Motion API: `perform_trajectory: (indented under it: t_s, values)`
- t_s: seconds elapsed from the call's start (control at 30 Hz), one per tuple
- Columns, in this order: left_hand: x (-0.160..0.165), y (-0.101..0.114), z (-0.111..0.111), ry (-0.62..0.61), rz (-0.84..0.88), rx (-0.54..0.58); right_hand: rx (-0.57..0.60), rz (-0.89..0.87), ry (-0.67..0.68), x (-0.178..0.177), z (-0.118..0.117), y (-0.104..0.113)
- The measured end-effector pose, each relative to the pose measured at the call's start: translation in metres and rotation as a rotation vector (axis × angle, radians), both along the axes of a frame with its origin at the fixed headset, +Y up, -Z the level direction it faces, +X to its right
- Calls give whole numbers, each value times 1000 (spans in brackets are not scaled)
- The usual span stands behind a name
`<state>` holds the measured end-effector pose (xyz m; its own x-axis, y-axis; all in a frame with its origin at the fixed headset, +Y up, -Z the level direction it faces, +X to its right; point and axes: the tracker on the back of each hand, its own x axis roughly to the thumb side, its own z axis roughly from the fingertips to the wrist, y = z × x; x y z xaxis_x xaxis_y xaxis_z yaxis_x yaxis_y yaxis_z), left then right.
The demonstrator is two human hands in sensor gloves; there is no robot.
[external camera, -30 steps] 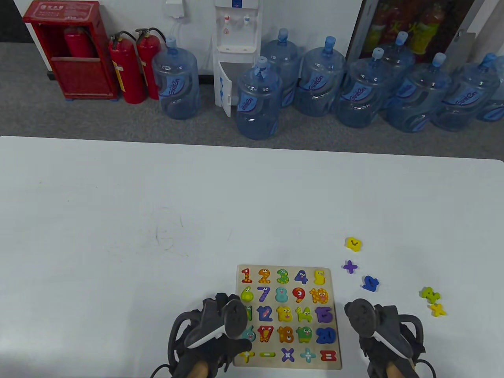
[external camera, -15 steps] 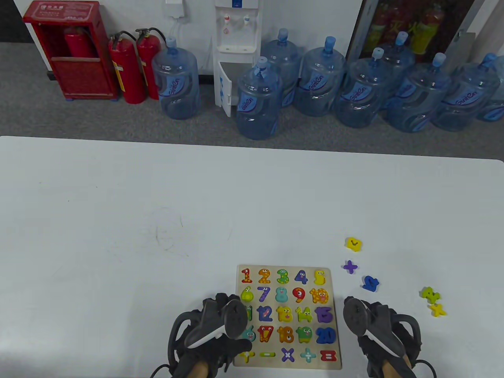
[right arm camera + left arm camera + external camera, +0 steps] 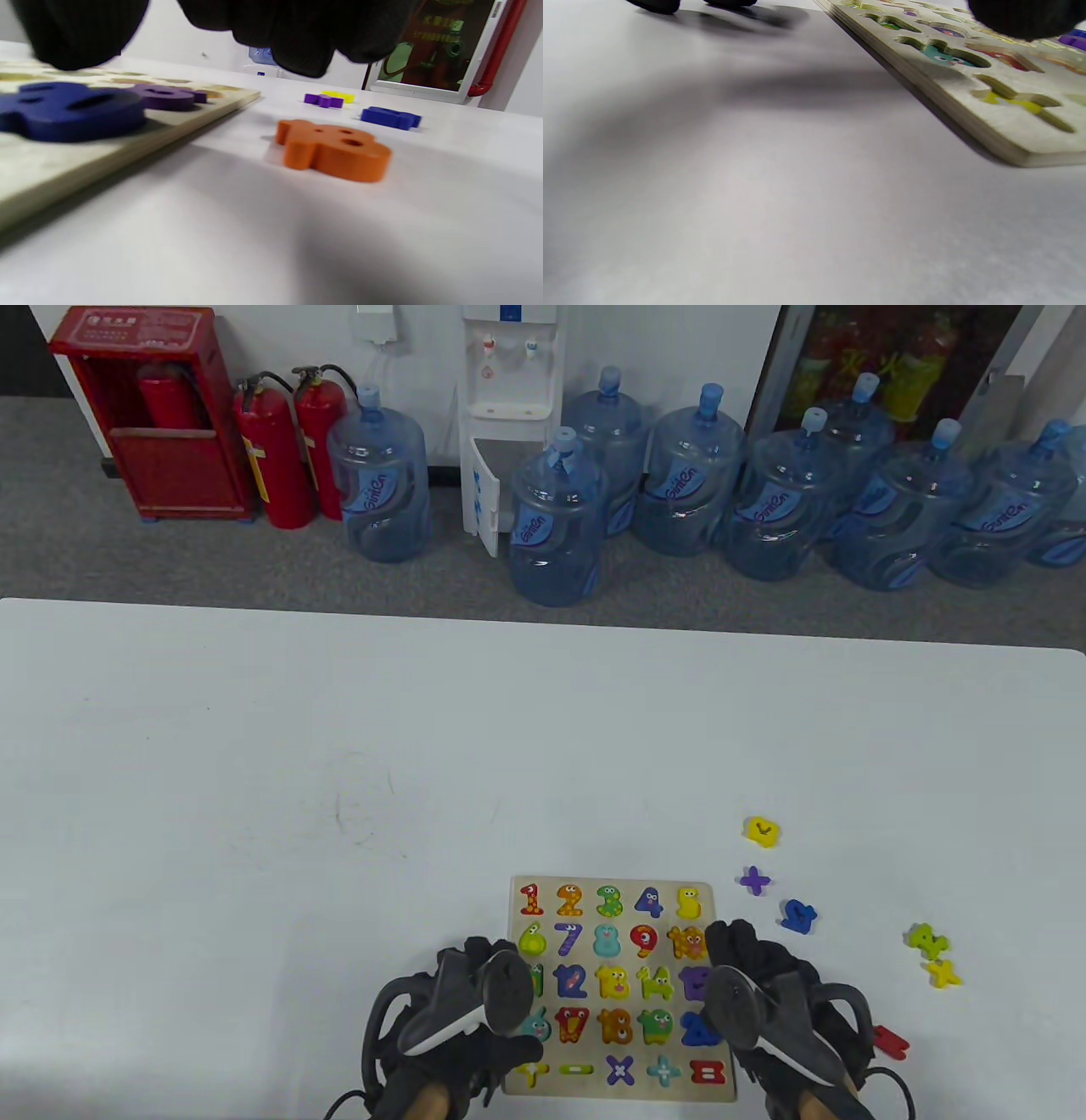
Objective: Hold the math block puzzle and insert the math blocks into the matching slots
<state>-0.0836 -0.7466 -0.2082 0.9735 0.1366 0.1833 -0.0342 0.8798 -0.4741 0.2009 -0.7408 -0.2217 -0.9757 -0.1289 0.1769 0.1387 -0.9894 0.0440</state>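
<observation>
Puzzle board [image 3: 619, 988] lies flat on the white counter [image 3: 339, 814] at its near edge. The left hand [image 3: 458, 1027] rests on the board's left edge; its grip cannot be told. The right hand [image 3: 764, 993] hangs over the right edge, fingers curled, holding nothing visible. An orange block [image 3: 335, 150] lies just beside the board.

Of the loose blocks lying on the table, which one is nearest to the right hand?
The red block, just right of the right hand. The blue, purple and yellow blocks lie farther away.
</observation>
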Motion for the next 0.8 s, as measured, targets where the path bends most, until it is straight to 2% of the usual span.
perform_trajectory:
  t_s: [0.13, 0.4, 0.63, 0.8]
  values:
    - [0, 0, 0, 3, 6, -2, -19, 72, -13, -8, -2, -5]
    - [0, 0, 0, 1, 3, -2, -87, -21, -25, 0, -5, -9]
    - [0, 0, 0, 0, 7, -2, -26, -44, -61, 11, -5, 1]
    - [0, 0, 0, -2, 9, -1, -17, 22, -107, 30, -3, 4]
